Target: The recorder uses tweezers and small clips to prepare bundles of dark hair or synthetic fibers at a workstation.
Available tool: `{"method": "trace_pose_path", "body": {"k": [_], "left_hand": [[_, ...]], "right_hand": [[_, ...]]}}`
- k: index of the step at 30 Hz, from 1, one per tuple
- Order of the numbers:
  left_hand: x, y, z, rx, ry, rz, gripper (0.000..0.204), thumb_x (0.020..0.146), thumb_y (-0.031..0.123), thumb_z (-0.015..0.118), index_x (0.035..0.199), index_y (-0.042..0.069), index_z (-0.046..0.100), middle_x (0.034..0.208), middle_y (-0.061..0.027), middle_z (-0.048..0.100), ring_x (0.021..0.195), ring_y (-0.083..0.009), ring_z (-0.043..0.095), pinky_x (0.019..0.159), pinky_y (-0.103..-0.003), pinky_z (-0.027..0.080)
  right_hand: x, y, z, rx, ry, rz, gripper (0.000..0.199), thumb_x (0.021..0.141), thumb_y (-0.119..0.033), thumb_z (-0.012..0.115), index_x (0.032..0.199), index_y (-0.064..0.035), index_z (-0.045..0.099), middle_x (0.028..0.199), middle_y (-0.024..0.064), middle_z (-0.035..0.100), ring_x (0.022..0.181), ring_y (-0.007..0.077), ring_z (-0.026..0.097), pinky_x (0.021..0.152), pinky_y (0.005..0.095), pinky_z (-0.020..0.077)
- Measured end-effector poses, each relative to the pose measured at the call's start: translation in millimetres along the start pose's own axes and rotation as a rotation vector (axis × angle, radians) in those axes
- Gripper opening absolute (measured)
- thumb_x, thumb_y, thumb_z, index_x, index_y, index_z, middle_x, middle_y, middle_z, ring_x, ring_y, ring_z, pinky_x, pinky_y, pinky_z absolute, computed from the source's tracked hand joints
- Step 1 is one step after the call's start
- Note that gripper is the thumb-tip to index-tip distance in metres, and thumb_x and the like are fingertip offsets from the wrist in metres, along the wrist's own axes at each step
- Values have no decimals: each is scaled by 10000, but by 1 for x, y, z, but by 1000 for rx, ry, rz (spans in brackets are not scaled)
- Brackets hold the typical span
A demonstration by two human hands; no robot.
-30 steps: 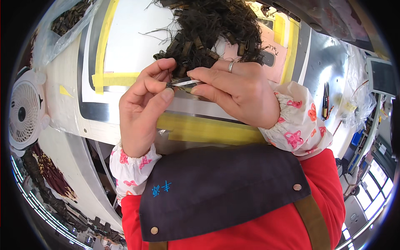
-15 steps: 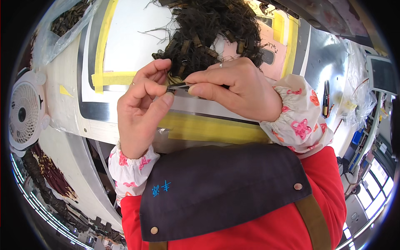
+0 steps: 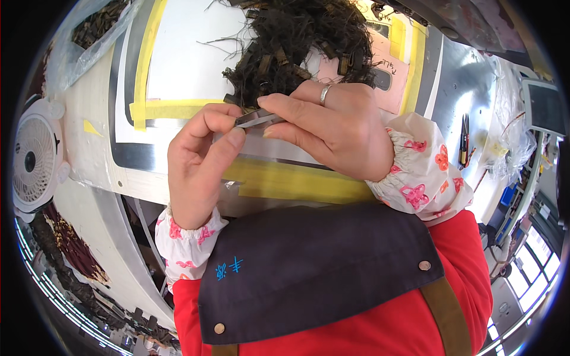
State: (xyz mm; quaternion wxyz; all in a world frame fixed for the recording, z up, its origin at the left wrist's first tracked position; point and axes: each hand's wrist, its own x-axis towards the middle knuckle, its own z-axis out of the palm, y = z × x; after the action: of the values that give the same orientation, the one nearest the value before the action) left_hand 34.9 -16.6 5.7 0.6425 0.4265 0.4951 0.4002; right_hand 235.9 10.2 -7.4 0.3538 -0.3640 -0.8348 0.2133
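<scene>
My right hand [image 3: 338,127] grips slim metal tweezers [image 3: 256,120] between thumb and fingers; their arms draw together toward my left hand. With thumb and forefinger pinched at the tweezers' tips, my left hand [image 3: 199,154] holds a small dark piece [image 3: 238,122], mostly covered by the fingertips. Just beyond both hands lies a heap of dark hair-like strands [image 3: 291,53], with short brownish-gold strips among them. The hands are raised slightly above the near edge of the work board.
The white board [image 3: 190,53] is edged with yellow tape [image 3: 309,181]. A pink card template [image 3: 392,89] lies right of the heap. Dark-handled tools [image 3: 464,139] rest on the metal surface at right. A white fan [image 3: 37,160] stands left, below a plastic bag [image 3: 98,35] of dark strips.
My right hand has rolled over, showing more of its back, and the tweezers' arms look wider apart. My left fingers have curled in closer to the thumb.
</scene>
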Motion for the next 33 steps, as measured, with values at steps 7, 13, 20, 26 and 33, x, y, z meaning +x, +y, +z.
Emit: {"method": "trace_pose_path", "body": {"k": [7,13,20,26,33], "left_hand": [[-1,3,4,6,-38,-28,73,851,65,540,873,-3,548,961,-57,583,898,-106,504,845,-241,353],[0,3,6,-36,43,48,78,820,12,583,894,-13,579,946,-81,615,887,-125,536,823,-245,399],[-16,7,5,620,164,205,121,782,-33,635,897,-27,598,796,-87,637,684,-120,568,658,-211,442],[-24,11,2,81,104,38,121,802,-55,618,899,-44,546,852,-114,649,790,-132,621,733,-222,479],[-28,0,4,83,150,131,134,791,-65,624,902,-37,554,885,-117,635,800,-131,608,736,-226,475]], "right_hand": [[1,2,2,-82,23,-51,263,679,-186,720,885,-51,630,618,43,534,492,181,530,411,300,395],[6,1,0,217,90,192,180,711,-189,700,831,-77,628,604,68,530,508,202,539,452,321,423],[-1,8,-10,-151,102,-74,311,631,-179,715,902,-56,621,620,41,509,494,167,517,417,288,390],[0,1,-4,-256,106,-264,315,595,-138,651,881,-14,600,622,9,448,496,128,493,408,270,380],[-7,-6,-11,-271,39,-211,304,595,-126,625,876,-14,603,641,14,468,507,125,501,424,261,389]]}}
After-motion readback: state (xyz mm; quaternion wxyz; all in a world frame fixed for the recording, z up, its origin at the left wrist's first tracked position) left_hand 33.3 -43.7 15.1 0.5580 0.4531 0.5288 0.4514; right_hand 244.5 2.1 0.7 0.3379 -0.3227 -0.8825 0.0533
